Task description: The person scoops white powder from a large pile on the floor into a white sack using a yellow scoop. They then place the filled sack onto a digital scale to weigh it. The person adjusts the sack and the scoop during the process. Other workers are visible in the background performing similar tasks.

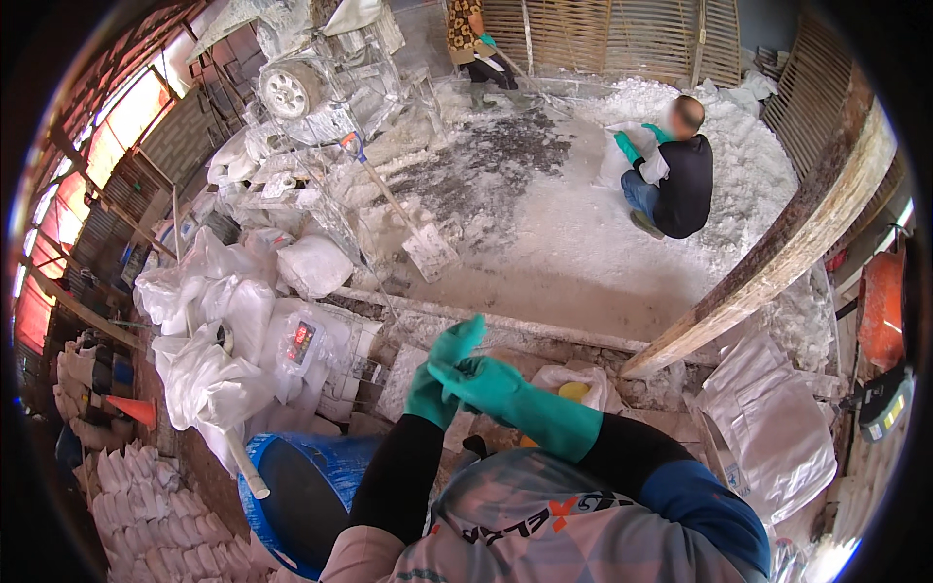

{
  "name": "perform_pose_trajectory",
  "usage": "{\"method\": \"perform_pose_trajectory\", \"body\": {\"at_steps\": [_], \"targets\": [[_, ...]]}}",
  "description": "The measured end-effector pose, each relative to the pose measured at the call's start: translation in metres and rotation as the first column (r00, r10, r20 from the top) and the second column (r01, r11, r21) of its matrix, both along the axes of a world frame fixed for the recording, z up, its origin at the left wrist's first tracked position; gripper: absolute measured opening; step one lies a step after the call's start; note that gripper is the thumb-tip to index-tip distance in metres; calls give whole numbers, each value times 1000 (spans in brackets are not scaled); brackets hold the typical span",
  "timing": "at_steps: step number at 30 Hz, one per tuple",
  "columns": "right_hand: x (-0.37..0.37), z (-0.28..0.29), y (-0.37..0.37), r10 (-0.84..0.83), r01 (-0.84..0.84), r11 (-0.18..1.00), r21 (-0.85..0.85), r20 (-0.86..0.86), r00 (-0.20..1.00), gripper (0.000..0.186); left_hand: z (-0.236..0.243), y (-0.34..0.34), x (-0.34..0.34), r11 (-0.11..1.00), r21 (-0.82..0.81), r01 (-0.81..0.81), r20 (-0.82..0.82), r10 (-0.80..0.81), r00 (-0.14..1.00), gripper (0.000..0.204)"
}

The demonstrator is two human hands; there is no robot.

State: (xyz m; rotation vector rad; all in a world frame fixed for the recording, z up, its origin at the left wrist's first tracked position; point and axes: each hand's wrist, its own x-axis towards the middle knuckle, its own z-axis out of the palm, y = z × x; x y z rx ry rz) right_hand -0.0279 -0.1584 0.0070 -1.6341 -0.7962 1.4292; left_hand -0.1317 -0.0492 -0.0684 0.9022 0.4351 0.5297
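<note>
Both my hands wear teal rubber gloves and meet at the lower middle of the view. My left hand [442, 374] is raised with its fingers stretched upward and together, holding nothing visible. My right hand [471, 381] crosses it, fingers closed on the left glove around the palm and thumb. Just below and left stands a blue barrel [267, 452]; behind my right forearm lies an open white bag [593, 384] with something yellow inside.
White sacks [224, 379] are heaped left, beside a powder-coated machine [330, 49] and a shovel [432, 253]. A crouching co-worker [680, 185] works on white material; another person [466, 39] stands behind. A wooden post [739, 282] leans right, near plastic sacks [768, 428].
</note>
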Motion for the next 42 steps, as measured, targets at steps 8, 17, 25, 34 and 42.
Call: {"method": "perform_pose_trajectory", "body": {"at_steps": [8, 17, 25, 34, 42], "targets": [[15, -7, 6, 213, -211, 977, -28, 182, 960, 91, 6, 80, 43, 688, -690, -227, 187, 472, 862, 74], [-16, -58, 8, 158, -25, 954, 298, -433, 888, 51, 9, 102, 40, 692, -636, -343, 313, 637, 704, 69], [-23, -67, 11, 219, -130, 964, 232, -419, 881, 46, 7, 81, 17, 610, -561, -560, 179, 750, 637, 107], [80, -43, -17, -175, 196, 975, 102, -190, 966, 37, -24, 121, -54, 932, -239, -272, -126, 248, 961, 82], [248, 55, -125, -769, 631, 465, 621, -70, 636, 24, -62, 75, -179, 614, -399, -681, -258, 637, 726, 51]]}}
